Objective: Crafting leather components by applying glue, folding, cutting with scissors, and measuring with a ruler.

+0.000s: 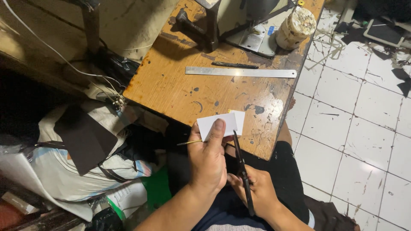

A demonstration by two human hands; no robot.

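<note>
ruler (pixel 241 72) on table (pixel 171 85), pen (pixel 234 65) just behind, card (pixel 222 124) before it, perhaps over the edge

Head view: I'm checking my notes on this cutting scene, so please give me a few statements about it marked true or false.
1. The left hand holds a white card. True.
2. The right hand holds a pen. False: it holds dark scissors, blades pointing up at the card.
3. A metal ruler lies on the wooden table. True.
4. The ruler lies on the floor tiles. False: it rests on the table, beside a thin dark pen-like tool.
5. A dark brown sheet lies on the pile at the left. True.
</note>
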